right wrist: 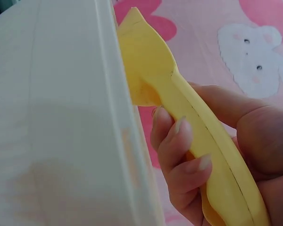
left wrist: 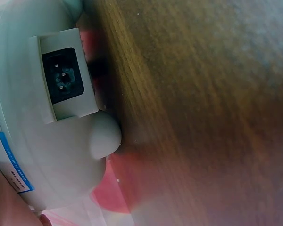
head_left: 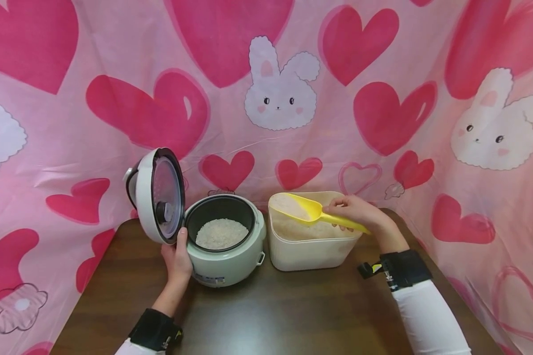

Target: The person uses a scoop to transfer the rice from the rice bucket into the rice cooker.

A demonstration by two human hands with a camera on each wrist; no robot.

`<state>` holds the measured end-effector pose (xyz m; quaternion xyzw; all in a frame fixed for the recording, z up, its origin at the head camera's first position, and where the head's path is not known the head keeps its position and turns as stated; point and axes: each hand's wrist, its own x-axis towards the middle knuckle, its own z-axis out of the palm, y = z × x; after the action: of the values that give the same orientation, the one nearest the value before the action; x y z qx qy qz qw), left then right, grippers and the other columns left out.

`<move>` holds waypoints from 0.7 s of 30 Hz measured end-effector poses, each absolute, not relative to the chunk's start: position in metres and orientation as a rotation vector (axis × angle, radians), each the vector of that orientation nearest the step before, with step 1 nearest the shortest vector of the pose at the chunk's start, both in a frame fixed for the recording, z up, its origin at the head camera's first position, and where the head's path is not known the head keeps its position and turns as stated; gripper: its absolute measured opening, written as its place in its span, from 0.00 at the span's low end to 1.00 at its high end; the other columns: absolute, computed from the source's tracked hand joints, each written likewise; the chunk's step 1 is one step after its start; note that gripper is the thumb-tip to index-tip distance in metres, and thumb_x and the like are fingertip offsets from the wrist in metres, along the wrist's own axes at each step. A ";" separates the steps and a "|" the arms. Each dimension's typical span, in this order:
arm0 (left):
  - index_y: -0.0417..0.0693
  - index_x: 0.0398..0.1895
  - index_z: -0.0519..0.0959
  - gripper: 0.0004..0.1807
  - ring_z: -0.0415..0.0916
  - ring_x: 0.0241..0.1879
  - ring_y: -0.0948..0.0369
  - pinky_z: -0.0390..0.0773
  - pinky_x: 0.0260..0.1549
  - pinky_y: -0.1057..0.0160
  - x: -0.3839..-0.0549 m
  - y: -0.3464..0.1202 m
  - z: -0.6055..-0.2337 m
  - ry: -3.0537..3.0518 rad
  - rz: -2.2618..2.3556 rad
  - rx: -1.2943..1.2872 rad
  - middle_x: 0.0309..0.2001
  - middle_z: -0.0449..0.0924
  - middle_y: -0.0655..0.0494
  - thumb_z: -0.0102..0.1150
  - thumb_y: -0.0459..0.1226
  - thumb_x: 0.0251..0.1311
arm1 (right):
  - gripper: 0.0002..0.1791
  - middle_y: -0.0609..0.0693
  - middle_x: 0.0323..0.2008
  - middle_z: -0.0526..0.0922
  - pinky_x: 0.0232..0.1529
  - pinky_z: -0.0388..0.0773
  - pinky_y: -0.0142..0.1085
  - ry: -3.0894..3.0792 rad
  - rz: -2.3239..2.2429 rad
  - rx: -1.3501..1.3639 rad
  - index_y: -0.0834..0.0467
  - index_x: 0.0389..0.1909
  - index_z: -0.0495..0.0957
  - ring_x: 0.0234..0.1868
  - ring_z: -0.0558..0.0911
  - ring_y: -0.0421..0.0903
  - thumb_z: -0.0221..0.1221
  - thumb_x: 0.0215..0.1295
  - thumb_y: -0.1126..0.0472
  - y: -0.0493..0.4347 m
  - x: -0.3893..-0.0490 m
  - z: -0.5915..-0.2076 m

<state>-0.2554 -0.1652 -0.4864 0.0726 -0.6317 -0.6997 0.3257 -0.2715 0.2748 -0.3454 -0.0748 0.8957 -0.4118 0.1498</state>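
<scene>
Head: your R hand (head_left: 352,209) grips the yellow scoop (head_left: 314,213), w/ rice (head_left: 286,204), over the white bin (head_left: 311,255); your L hand (head_left: 177,259) touches the rice cooker (head_left: 231,268), lid (head_left: 146,204) up; can't tell its finger curl. L wrist: cooker's socket (left wrist: 63,75) near tabletop (left wrist: 193,117). R wrist: fingers (right wrist: 179,139) curled round scoop handle (right wrist: 217,146).

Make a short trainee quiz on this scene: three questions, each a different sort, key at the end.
1. Multiple choice: What does the right hand hold?
A) a cup
B) a scoop
C) a knife

2. True or false: The cooker has its lid open.

3. Short answer: Which stands farther to the person's right, the cooker or the bin?

Key: 1. B; 2. True; 3. The bin.
</scene>
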 end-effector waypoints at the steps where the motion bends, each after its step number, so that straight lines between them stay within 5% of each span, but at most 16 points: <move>1: 0.28 0.61 0.77 0.22 0.75 0.52 0.74 0.68 0.58 0.75 -0.256 -0.165 -0.487 -1.656 -1.832 0.191 0.47 0.81 0.76 0.55 0.37 0.73 | 0.22 0.63 0.35 0.83 0.31 0.80 0.37 2.578 -1.175 -0.231 0.60 0.42 0.82 0.28 0.80 0.55 0.62 0.72 0.43 0.272 -0.273 -0.344; 16: 0.28 0.62 0.77 0.22 0.75 0.52 0.74 0.68 0.58 0.75 -0.257 -0.165 -0.487 -1.646 -1.831 0.178 0.50 0.83 0.72 0.55 0.36 0.73 | 0.16 0.54 0.33 0.84 0.30 0.82 0.41 2.651 -1.070 -0.457 0.57 0.42 0.84 0.26 0.81 0.53 0.65 0.70 0.47 0.196 -0.289 -0.316; 21: 0.29 0.62 0.77 0.22 0.75 0.52 0.74 0.68 0.58 0.74 -0.258 -0.167 -0.489 -1.650 -1.835 0.181 0.51 0.84 0.70 0.55 0.36 0.73 | 0.14 0.58 0.34 0.85 0.29 0.82 0.41 2.698 -0.985 -0.477 0.57 0.42 0.83 0.26 0.82 0.53 0.66 0.69 0.49 0.172 -0.285 -0.301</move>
<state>-0.2581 -0.1668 -0.4889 0.0689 -0.6302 -0.7006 0.3275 -0.2850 0.1720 -0.3008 -0.1627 0.9205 -0.3361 0.1147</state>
